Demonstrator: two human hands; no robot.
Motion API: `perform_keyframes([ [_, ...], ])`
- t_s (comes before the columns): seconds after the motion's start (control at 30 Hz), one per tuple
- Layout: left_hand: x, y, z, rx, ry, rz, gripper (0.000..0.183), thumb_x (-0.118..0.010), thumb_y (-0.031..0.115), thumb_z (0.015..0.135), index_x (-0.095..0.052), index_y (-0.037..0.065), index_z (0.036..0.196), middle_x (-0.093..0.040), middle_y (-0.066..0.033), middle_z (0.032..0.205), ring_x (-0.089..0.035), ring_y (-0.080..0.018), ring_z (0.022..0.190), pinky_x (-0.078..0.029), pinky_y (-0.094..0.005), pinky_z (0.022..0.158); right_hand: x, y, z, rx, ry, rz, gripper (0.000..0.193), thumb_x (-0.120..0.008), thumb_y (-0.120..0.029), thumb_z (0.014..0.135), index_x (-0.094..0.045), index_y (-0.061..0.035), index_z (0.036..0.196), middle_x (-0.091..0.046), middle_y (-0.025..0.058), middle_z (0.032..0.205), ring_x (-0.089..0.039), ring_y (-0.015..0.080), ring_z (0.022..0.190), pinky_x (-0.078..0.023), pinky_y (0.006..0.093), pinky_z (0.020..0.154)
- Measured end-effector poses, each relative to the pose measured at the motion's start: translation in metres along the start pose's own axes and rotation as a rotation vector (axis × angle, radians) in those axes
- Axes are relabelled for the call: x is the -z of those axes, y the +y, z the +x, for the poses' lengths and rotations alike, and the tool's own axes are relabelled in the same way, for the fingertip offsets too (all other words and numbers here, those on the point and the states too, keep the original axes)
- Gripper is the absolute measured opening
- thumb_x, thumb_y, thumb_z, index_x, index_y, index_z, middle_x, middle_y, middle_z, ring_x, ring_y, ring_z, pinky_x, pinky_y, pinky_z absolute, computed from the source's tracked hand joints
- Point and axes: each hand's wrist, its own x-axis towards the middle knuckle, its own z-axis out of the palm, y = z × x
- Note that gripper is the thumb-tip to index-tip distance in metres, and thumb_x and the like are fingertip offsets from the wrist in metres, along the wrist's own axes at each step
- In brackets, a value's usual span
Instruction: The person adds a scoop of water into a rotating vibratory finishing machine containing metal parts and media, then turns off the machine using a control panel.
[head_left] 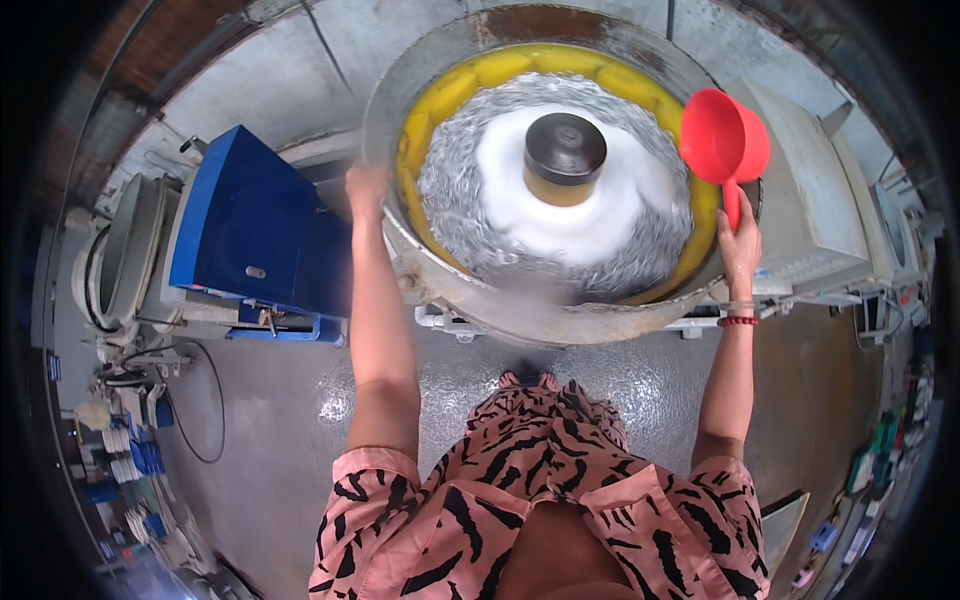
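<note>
1. The right hand (740, 250) had its grip clamped around the handle (732, 205) of a red scoop (712, 138).
2. The scoop was raised at the right side of a big round tub (600, 325), its mouth turned to the left.
3. The left hand (366, 188) was at the tub's left rim, blurred; whether its grip was together on the rim or apart could not be told.
4. The tub had a yellow lining (500, 68) and held shiny silvery contents (455, 190), with white foam (515, 215) around a middle post (557, 191) topped by a dark cap (565, 145).
5. A red bead bracelet (738, 321) circled the right wrist.
6. A blue box (235, 230) stood left of the tub, and a pale cabinet (805, 185) stood to its right.
7. The grey floor (290, 400) nearer the person shone in patches.
</note>
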Motion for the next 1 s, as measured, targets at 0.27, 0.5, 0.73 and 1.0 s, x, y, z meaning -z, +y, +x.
perform_keyframes([
  [0.27, -0.004, 0.026, -0.012, 0.045, -0.030, -0.025, 0.041, -0.054, 0.010, 0.064, -0.056, 0.003, 0.104, -0.061, -0.0142, 0.092, -0.058, -0.0230, 0.085, -0.043, -0.0317, 0.074, 0.011, -0.002, -0.003, -0.012, -0.013, 0.003, 0.050, -0.054, -0.024, 0.075, -0.041, -0.0200, 0.122, -0.060, 0.0166, 0.090, -0.057, 0.0343, 0.084, -0.044, 0.0415, 0.074],
  [0.5, -0.010, -0.004, 0.008, 0.088, -0.071, -0.094, 0.040, -0.052, 0.008, 0.060, -0.058, 0.005, 0.100, -0.063, -0.0114, 0.088, -0.059, -0.0211, 0.083, -0.043, -0.0313, 0.076, 0.008, -0.002, -0.003, 0.006, -0.018, 0.070, 0.047, -0.052, -0.022, 0.076, -0.041, -0.0178, 0.121, -0.060, 0.0185, 0.090, -0.056, 0.0364, 0.086, -0.043, 0.0420, 0.073],
  [0.73, -0.008, -0.022, 0.023, 0.003, 0.012, 0.168, 0.034, -0.057, 0.015, 0.062, -0.059, 0.002, 0.093, -0.060, -0.0208, 0.089, -0.058, -0.0340, 0.086, -0.044, -0.0388, 0.076, -0.003, 0.007, -0.001, 0.063, 0.089, 0.235, 0.049, -0.055, -0.026, 0.076, -0.042, -0.0184, 0.122, -0.057, 0.0178, 0.101, -0.055, 0.0343, 0.092, -0.043, 0.0397, 0.077],
  [1.0, -0.001, 0.026, -0.013, 0.121, 0.016, -0.003, 0.040, -0.054, 0.005, 0.056, -0.060, 0.007, 0.096, -0.063, -0.0146, 0.088, -0.059, -0.0269, 0.088, -0.043, -0.0346, 0.077, 0.000, 0.006, -0.003, 0.011, 0.073, 0.178, 0.048, -0.054, -0.027, 0.077, -0.041, -0.0188, 0.123, -0.057, 0.0156, 0.103, -0.055, 0.0330, 0.094, -0.042, 0.0393, 0.079],
])
